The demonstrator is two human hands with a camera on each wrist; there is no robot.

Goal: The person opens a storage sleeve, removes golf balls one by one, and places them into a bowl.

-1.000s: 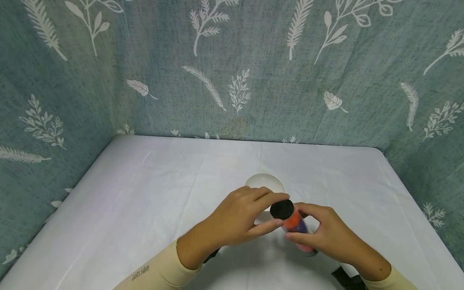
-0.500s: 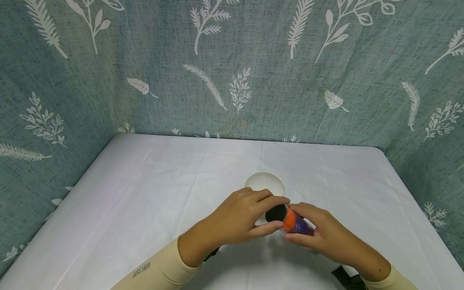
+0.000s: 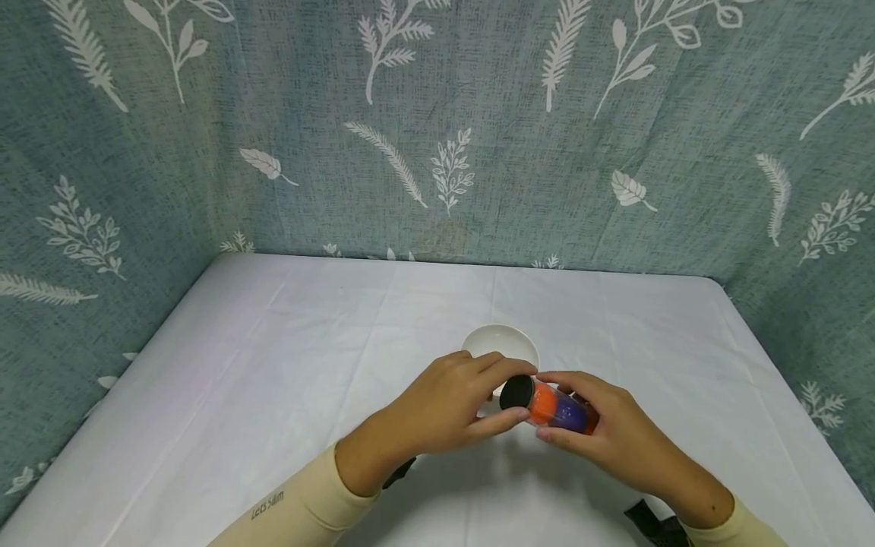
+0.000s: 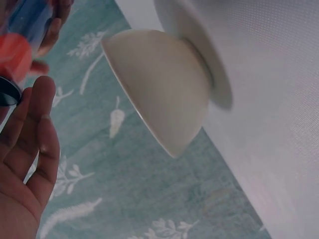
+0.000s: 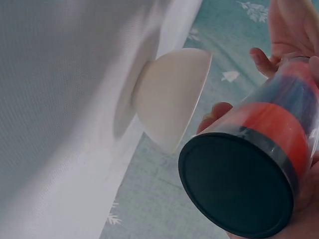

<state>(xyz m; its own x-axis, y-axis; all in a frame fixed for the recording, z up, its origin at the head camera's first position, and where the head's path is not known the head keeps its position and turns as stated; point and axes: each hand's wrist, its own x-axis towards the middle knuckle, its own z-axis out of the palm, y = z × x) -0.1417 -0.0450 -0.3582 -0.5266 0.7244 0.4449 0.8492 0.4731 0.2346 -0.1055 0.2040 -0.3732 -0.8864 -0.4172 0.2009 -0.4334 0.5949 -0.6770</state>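
1. The right hand (image 3: 615, 437) grips a clear jar (image 3: 557, 408) round its body, fingers curled about it, holding it tipped almost on its side above the table (image 3: 239, 380), just in front of the bowl (image 3: 502, 342)
2. The left hand (image 3: 444, 410) is at the jar's black lid (image 3: 516, 393); thumb below and fingers above appear to pinch its rim, though the left wrist view shows only straight fingers (image 4: 35, 129) just beside the lid's edge
3. Progress, as I judge it: the lid is on and looks fully seated in the right wrist view, so nothing is opened and nothing has gone into the bowl. The bowl's inside, as far as the head view shows, looks bare white
4. The jar is a see-through cylinder with a flat black lid (image 5: 237, 186); inside, an orange-red mass (image 5: 269, 124) sits next to the lid and a blue-purple one behind it. What the filling is cannot be told
5. The bowl (image 5: 169, 102) is white, round, with a small foot, standing upright on the white cloth
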